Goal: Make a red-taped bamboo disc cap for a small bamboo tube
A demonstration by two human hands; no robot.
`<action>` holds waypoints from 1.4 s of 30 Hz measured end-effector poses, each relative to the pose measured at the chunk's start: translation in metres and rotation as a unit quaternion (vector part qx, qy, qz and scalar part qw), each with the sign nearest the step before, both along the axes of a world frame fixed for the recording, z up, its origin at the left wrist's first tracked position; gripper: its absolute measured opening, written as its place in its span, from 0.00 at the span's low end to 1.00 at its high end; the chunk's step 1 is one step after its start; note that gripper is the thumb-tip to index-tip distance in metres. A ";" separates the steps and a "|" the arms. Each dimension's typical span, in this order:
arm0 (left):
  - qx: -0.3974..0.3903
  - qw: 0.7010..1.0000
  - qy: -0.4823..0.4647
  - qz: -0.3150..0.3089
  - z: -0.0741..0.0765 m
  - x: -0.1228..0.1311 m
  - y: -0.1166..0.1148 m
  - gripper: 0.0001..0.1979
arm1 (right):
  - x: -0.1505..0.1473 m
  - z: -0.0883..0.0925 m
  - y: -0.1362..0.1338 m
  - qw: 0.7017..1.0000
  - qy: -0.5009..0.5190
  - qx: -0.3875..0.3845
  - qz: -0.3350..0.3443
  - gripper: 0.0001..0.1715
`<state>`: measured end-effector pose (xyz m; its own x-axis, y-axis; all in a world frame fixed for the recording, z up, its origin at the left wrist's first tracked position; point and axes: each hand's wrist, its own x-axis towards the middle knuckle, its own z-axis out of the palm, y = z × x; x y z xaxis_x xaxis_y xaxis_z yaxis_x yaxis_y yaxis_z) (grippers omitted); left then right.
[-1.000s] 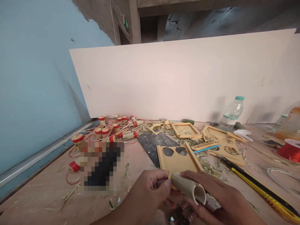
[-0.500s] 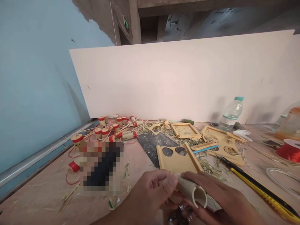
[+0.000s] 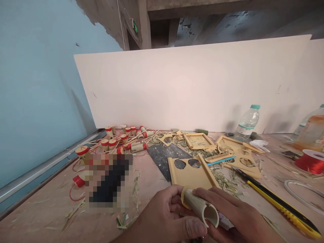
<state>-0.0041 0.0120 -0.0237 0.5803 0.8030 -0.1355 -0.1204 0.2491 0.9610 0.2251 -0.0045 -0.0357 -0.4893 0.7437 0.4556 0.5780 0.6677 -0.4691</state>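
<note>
A short pale bamboo tube (image 3: 198, 203) lies between my two hands, its hollow near end facing me and a notch cut in that rim. Yellow card (image 3: 186, 193) sits against its far end. My left hand (image 3: 164, 212) is closed around the left side, thumb at the near rim. From the right, my right hand (image 3: 236, 211) grips the tube with its fingers over the top. A small grey and purple piece (image 3: 224, 221) shows below the right fingers; I cannot make out what it is. Just beyond lies a yellow cardboard piece (image 3: 193, 177) with round cut-outs.
Several bamboo tubes with red bands (image 3: 108, 143) lie at the back left. A yellow utility knife (image 3: 280, 202) is on the right, near a red thread spool (image 3: 310, 161). Further back stand a water bottle (image 3: 248, 123) and a dark sheet (image 3: 167, 157) among shavings.
My left thumb has moved from the tube's far end to its near rim, uncovering the yellow card there. The tube has shifted slightly left and towards me. The right hand keeps its hold.
</note>
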 end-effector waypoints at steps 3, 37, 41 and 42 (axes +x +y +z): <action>0.006 1.000 -0.001 -0.013 0.003 -0.001 -0.001 0.41 | -0.003 -0.002 -0.002 1.000 0.020 -0.002 -0.012 0.33; -0.053 0.998 0.020 0.027 -0.001 0.000 -0.001 0.28 | 0.003 0.004 -0.003 1.000 0.003 0.000 0.029 0.40; -0.027 0.999 -0.019 0.007 0.000 0.000 0.000 0.34 | 0.000 -0.004 -0.004 1.000 0.019 -0.003 -0.005 0.34; -0.018 0.999 -0.035 -0.008 0.000 -0.001 0.000 0.37 | -0.001 -0.007 -0.005 1.000 0.021 -0.007 -0.014 0.33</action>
